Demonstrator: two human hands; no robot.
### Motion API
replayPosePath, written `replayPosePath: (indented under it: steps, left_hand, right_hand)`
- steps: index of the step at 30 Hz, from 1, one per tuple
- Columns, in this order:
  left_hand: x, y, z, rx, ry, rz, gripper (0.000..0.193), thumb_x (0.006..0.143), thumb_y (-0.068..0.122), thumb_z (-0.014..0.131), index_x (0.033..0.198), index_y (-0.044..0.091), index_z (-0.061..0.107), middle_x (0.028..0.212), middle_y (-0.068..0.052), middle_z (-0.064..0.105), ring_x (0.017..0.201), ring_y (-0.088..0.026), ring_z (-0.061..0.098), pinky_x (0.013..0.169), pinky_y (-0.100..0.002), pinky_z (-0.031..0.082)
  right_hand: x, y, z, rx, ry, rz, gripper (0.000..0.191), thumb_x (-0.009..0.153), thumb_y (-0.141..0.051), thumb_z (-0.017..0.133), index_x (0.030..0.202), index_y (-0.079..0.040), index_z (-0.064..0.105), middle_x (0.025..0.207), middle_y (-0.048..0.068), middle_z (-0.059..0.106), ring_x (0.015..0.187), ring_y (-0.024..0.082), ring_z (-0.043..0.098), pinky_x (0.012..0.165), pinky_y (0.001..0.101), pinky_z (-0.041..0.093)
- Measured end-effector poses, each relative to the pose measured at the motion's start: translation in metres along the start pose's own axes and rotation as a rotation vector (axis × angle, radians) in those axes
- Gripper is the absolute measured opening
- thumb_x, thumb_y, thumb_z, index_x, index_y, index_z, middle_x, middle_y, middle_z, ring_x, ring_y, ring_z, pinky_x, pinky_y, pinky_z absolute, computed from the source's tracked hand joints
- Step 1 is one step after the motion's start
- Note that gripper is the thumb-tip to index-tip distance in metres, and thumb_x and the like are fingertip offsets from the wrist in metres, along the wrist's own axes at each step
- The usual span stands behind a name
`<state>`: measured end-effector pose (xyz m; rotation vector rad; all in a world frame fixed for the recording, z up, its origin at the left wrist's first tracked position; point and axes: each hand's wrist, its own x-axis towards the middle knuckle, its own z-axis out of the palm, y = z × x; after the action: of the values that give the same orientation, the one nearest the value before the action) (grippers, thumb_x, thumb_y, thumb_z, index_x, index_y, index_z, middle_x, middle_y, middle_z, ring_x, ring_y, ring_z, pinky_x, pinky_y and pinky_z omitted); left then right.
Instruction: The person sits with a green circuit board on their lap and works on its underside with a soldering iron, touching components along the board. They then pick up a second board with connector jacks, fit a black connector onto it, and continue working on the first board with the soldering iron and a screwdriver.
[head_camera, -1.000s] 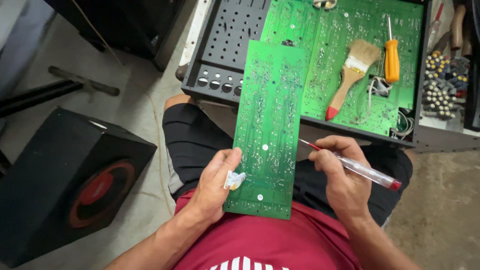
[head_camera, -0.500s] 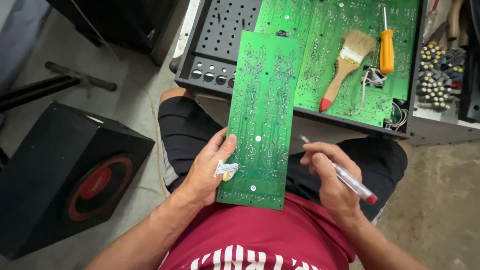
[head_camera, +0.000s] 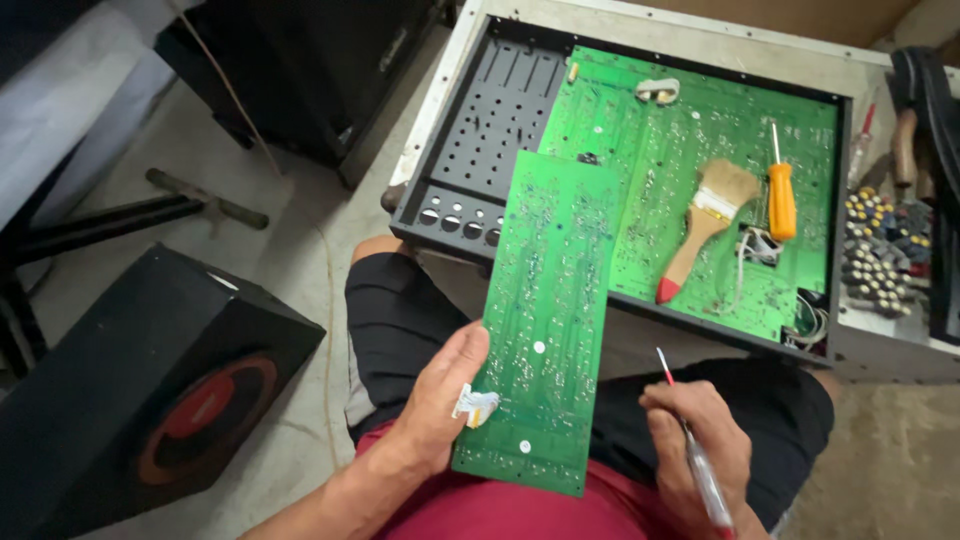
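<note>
From the head view, the left hand (head_camera: 440, 400) grips the long green circuit board (head_camera: 545, 320) over the lap, the right hand (head_camera: 700, 440) at 4 o'clock pinches a thin screwdriver (head_camera: 690, 450) off it, so work looks midway, the open chassis (head_camera: 640, 170) at 12 o'clock unclosed.

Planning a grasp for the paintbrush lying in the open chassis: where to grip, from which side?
Probably grip the paintbrush on its bare wooden handle, mid-length, coming from above. It lies flat on the large green board, bristles away from the person, red tip nearest. The orange screwdriver lies close on its right, so close across the handle carefully.
</note>
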<state>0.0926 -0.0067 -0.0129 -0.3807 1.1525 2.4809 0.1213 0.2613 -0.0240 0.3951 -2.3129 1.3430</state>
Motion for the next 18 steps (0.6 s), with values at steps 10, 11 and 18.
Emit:
replayPosePath:
  steps: [10, 11, 18]
  left_hand:
    - [0.033, 0.003, -0.013, 0.298, 0.150, 0.139, 0.043, 0.102, 0.031, 0.059, 0.126, -0.005, 0.061, 0.103, -0.007, 0.068, 0.085, -0.009, 0.063, 0.073, -0.025, 0.055]
    - [0.037, 0.005, -0.011, 0.284, 0.114, 0.142, 0.043, 0.102, 0.030, 0.060, 0.127, -0.005, 0.060, 0.104, -0.008, 0.068, 0.087, -0.009, 0.064, 0.074, -0.024, 0.055]
    - [0.023, 0.015, 0.012, -0.047, -0.048, -0.004, 0.048, 0.097, 0.022, 0.062, 0.140, 0.004, 0.051, 0.108, -0.009, 0.070, 0.089, -0.016, 0.069, 0.075, -0.031, 0.059]
  right_hand:
    - [0.026, 0.000, 0.028, 0.064, 0.066, 0.232, 0.021, 0.095, -0.007, 0.064, 0.113, 0.001, 0.070, 0.088, 0.009, 0.072, 0.083, 0.016, 0.066, 0.075, 0.0269, 0.052]
    - [0.029, 0.003, 0.033, 0.084, 0.072, 0.348, 0.024, 0.095, -0.007, 0.062, 0.116, 0.002, 0.069, 0.093, 0.010, 0.074, 0.086, 0.016, 0.066, 0.078, 0.0272, 0.052]
    - [0.022, -0.006, 0.062, 0.444, 0.167, 0.740, 0.032, 0.094, -0.009, 0.060, 0.124, 0.000, 0.068, 0.110, 0.012, 0.074, 0.093, 0.016, 0.070, 0.084, 0.0300, 0.057]
